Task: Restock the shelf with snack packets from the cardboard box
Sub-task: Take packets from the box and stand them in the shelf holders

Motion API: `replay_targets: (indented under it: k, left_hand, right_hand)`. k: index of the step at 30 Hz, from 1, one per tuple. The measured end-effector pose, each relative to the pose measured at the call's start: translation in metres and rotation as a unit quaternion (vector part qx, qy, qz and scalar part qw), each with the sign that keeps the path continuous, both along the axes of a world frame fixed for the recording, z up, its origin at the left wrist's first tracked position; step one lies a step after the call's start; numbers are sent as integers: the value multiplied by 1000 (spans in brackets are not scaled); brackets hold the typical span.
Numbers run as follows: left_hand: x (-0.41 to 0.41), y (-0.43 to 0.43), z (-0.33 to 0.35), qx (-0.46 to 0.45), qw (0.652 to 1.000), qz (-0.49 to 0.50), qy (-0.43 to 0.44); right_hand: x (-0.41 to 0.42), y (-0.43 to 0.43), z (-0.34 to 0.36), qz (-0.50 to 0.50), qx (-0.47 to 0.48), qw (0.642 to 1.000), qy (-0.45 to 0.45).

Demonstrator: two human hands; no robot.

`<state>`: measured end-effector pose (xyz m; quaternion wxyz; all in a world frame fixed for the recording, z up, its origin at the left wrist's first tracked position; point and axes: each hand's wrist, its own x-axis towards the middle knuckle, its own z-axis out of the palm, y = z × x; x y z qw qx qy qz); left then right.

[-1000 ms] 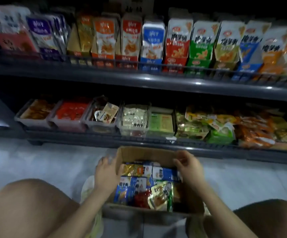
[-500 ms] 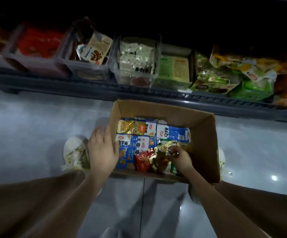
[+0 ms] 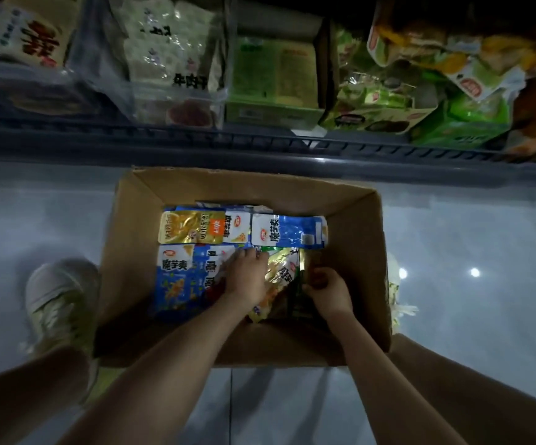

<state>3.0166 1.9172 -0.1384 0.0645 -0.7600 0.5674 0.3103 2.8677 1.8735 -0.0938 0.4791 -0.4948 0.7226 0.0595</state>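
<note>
The floor (image 3: pixel 35 220) is of grey shiny tiles, and the dark shelf (image 3: pixel 260 149) runs along the top with bins of snacks behind its rail. Just before it the cardboard box (image 3: pixel 356 252) stands open on the floor, between my knees. Blue snack packets (image 3: pixel 176 281) lie flat inside it, in rows, with one gold packet (image 3: pixel 192 231) at the far left. Both my hands are down in the box. My left hand (image 3: pixel 247 279) lies with straight fingers on the blue packets, its fingertips at the edge of a gold-green packet (image 3: pixel 281 271). My right hand (image 3: pixel 329 292) is curled and grips the right side of this same packet. My shoe (image 3: pixel 58 300) stands left of the box.
</note>
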Motion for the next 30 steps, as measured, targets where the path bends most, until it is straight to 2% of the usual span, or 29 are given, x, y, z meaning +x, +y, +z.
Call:
replay_targets:
  k: [2, 5, 9, 11, 15, 17, 20, 23, 25, 30]
  left_hand:
    - [-12, -5, -5, 4, 1000, 0, -27]
    - [-14, -9, -2, 3, 1000, -4, -12]
    - [18, 3, 7, -1, 998, 61, 17]
    - [38, 15, 13, -40, 993, 107, 34]
    - [70, 31, 36, -48, 947, 268, 169]
    - [81, 36, 44, -46, 914, 327, 238]
    - [86, 41, 52, -77, 876, 395, 267]
    - [83, 43, 57, -94, 837, 453, 293]
    - [80, 42, 61, -106, 831, 459, 294]
    - [74, 43, 79, -137, 820, 467, 301]
  right_hand:
    - [1, -2, -5, -7, 8, 1000, 1]
    - [8, -8, -11, -32, -1, 999, -13]
    - [25, -19, -15, -68, -53, 996, -38]
    - [33, -22, -20, -69, -80, 994, -34]
    - [43, -26, -29, -69, -122, 990, -3]
    - [48, -29, -32, -161, -112, 980, -38]
    - [57, -32, -33, -337, -97, 931, -103]
    - [67, -35, -33, -431, -123, 875, -184]
    - [74, -38, -30, -448, -127, 855, -231]
    - [80, -34, -19, -385, -122, 883, -239]
